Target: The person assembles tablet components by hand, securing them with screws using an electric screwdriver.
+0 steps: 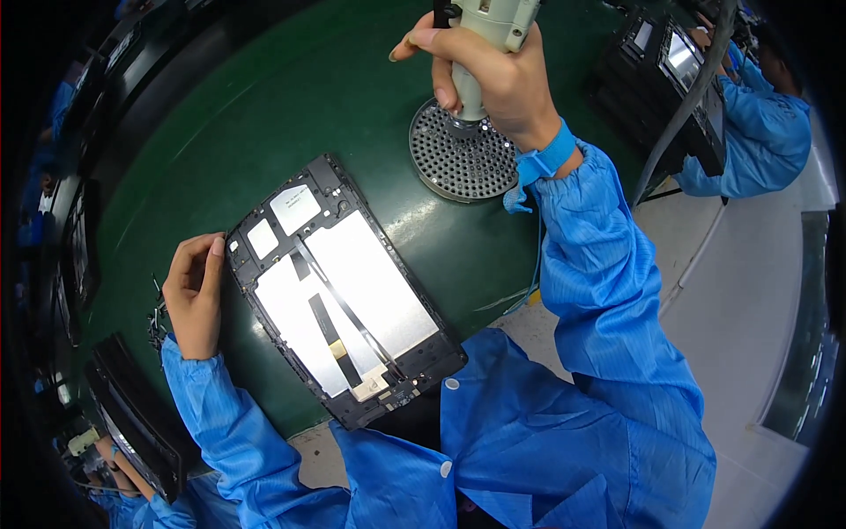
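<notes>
Green counter [291, 106]: opened tablet chassis [339, 291] at near edge, left hand [196, 291] flat, steadying it. Right hand [493, 75] closed around electric screwdriver [489, 35] over perforated screw tray [458, 159]. Keep driver vertical.

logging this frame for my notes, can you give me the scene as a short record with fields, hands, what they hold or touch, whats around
left hand: left hand rests flat against the left edge of the tablet frame, not gripping it
right hand: right hand grips an electric screwdriver, its tip down over the perforated round tray
tablet frame: lies open, back side up, on the green mat
wrist: blue strap on the right wrist
nearby: another person's blue sleeve at upper right
</notes>
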### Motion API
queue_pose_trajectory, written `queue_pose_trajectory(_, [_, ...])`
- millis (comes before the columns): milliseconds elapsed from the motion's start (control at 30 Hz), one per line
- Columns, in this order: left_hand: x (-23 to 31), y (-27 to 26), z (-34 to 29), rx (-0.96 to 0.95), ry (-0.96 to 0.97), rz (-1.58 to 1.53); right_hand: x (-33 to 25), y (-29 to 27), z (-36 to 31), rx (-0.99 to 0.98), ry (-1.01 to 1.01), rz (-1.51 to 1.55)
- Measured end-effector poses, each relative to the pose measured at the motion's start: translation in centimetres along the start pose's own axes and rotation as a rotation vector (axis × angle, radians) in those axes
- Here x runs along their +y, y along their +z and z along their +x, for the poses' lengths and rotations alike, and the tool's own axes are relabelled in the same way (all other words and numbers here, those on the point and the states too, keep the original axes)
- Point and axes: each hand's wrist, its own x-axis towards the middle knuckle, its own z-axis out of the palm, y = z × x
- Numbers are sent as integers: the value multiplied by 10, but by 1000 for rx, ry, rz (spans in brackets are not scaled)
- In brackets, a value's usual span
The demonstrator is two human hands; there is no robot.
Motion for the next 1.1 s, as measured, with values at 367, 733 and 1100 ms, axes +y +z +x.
queue_pose_trajectory(367, [-4, -2, 1, -4, 13, -38, -3, 3, 0, -19, -24, 10])
queue_pose_trajectory(733, [-5, 1, -1, 0, -3, -46, -2, 11, -5, 31, -6, -26])
queue_pose_trajectory(1100, [-2, -15, -3, 3, 47, -91, -12, 22, -5, 2, 78, 69])
